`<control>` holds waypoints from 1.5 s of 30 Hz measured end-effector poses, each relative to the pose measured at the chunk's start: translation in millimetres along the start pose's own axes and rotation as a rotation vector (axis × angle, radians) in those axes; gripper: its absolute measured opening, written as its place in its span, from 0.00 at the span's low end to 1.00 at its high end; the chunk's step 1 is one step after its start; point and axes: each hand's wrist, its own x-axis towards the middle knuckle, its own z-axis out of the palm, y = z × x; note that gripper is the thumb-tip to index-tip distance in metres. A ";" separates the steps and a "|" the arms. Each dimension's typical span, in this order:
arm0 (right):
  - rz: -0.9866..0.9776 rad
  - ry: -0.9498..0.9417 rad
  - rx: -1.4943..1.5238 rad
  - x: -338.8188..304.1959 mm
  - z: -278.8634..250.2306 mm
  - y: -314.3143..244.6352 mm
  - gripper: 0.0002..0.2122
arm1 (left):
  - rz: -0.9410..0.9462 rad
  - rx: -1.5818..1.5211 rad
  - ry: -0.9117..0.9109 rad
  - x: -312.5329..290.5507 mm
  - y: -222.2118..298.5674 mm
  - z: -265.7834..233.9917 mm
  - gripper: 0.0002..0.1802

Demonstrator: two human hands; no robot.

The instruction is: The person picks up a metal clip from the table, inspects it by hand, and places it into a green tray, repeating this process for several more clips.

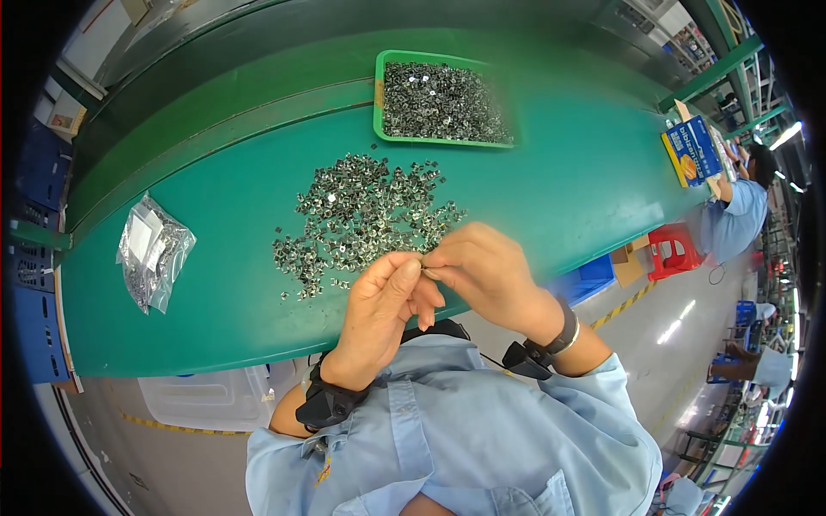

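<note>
My left hand (376, 303) and my right hand (492, 273) meet fingertip to fingertip over the table's near edge. Thumb and forefinger of each are pinched together. Whatever sits between them is tiny and mostly covered by the fingers, so I cannot make it out. Just beyond my hands spreads a loose pile of small, shiny silver-and-black metal parts (366, 206), lying on the green tabletop (219, 275). A green plastic tray (379, 107) farther back holds a heap of similar small parts (443, 101).
On the left lies a clear plastic bag (155, 249) with small parts and a white label. A blue and yellow box (693, 153) stands at the far right end. A red stool (674, 251) and a blue bin (585, 279) are beside the table; a co-worker's blue sleeve (744, 206) shows beyond.
</note>
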 end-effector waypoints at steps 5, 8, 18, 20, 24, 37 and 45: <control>-0.027 0.003 -0.042 -3.0 -1.8 1.1 0.10 | 0.006 0.053 0.035 -1.3 1.9 4.2 0.14; -0.040 0.003 -0.067 -2.8 -3.9 -1.1 0.10 | 0.008 0.045 0.042 -2.3 2.1 5.4 0.13; 0.000 0.040 0.010 -11.2 -1.5 -6.4 0.10 | -0.013 -0.040 -0.022 -1.6 -0.6 2.1 0.10; 0.020 0.056 0.054 -15.0 0.5 -8.4 0.10 | -0.010 -0.053 -0.034 -1.7 -2.3 0.9 0.09; 0.071 0.092 0.172 -21.4 3.4 -10.9 0.10 | -0.025 -0.187 -0.173 -1.0 -7.1 -3.5 0.08; 0.048 0.116 0.137 -26.3 2.8 -3.8 0.09 | -0.033 -0.073 -0.081 -1.5 -2.0 8.7 0.08; 0.074 0.149 0.288 -26.6 6.7 -5.9 0.08 | -0.096 -0.378 -0.240 -1.0 -8.1 3.4 0.08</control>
